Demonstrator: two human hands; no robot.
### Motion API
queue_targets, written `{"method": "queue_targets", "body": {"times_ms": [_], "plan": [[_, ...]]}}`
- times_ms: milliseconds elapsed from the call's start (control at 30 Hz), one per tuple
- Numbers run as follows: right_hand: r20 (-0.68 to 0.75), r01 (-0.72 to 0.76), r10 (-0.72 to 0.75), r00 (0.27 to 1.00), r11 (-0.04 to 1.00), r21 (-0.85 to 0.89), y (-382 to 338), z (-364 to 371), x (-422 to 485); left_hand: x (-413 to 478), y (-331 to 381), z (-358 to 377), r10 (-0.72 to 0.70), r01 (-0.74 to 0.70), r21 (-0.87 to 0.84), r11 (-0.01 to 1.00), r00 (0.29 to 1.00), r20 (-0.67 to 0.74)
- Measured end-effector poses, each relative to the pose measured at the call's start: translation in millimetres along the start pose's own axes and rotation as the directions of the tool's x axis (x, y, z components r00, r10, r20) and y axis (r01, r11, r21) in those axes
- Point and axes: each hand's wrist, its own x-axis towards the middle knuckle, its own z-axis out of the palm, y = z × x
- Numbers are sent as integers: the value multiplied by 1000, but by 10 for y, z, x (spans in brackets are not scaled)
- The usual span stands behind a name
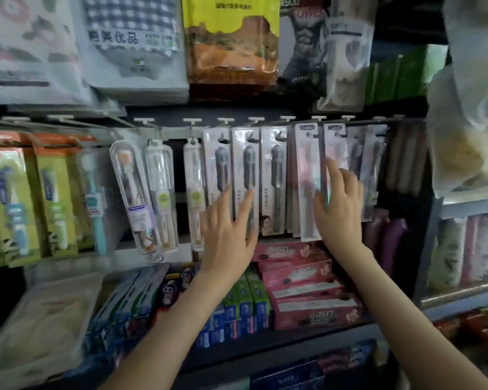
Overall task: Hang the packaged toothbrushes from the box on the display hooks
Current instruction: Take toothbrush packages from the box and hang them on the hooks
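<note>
The left hand lies flat, fingers straight, against the hanging dark toothbrush packs. Just right of them, the right hand, fingers spread, presses the pink toothbrush packs, which hang from the display hooks.

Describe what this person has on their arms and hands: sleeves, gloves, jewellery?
Nothing worn shows. The left hand and right hand are ungloved, no ring, watch or bracelet visible; left forearm and right forearm are bare to the frame's lower edge, no sleeve.
</note>
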Motion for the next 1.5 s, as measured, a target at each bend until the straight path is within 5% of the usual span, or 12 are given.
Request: {"method": "queue_targets", "body": {"times_ms": [200,433,1100,1500], "plan": [[251,-94,87,964,996,13,703,-197,196,368,970,439,-167,197,-179,964,971,170],[433,-82,31,901,992,101,1035,-53,420,724,1405,888,-398,390,79,917,898,189],[450,-208,25,892,909,361,1032,36,440,687,1345,1031,-348,337,103,936,932,106],[503,-164,1,864,946,280,939,-58,578,711,1312,1013,-355,338,142,930,926,125]]}}
